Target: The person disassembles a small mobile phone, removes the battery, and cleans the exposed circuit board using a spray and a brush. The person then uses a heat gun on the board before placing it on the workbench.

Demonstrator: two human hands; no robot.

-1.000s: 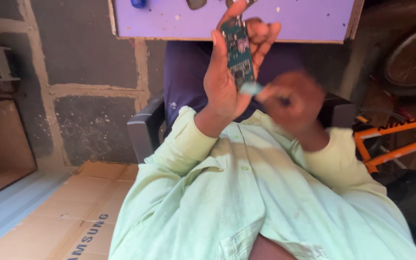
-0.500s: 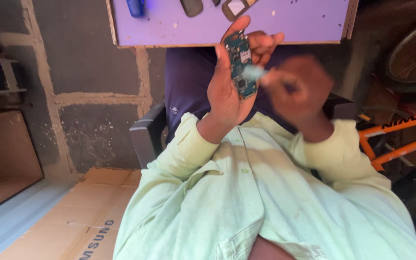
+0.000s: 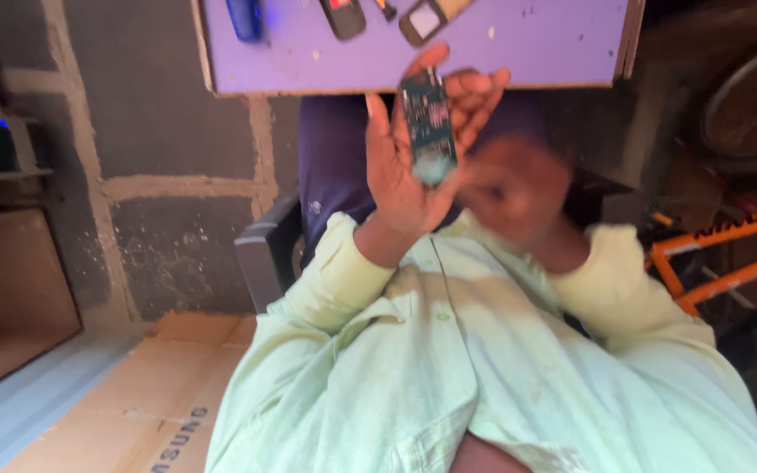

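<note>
Far left: a dark shelf (image 3: 2, 166) w/ a black box on it, below that a brown cardboard box (image 3: 10, 298). Behind, a grey block wall (image 3: 159, 149) w/ pale mortar lines. On the floor, flattened cardboard (image 3: 142, 412) beside a pale strip of floor. Top centre: a purple board (image 3: 519, 52) w/ a raw wood edge, serving as the work surface; on it a blue gadget (image 3: 245, 17), a dark phone (image 3: 343, 16) and a small phone w/ a light screen (image 3: 422, 19), all cut off by the frame's top edge. Below the board a dark chair (image 3: 265, 258), its arm showing left of the person's pale green shirt (image 3: 449, 368). Far right: an orange bike frame (image 3: 729, 254) and a wheel (image 3: 755, 105) in shadow.

The circuit board (image 3: 429, 123) is narrow, long, dark green, small parts dotted on its face, a pale blurred patch at its lower end. It stands upright, just under the purple board's edge, approx. centre frame.

Left hand (image 3: 409, 166): palm toward the camera, fingers spread and stretched up, the board lying against palm and fingers, thumb at the left, apart from it. Right hand (image 3: 514, 188): just right of the board, very blurred; can't tell if it's open or closed, or whether it holds anything.
</note>
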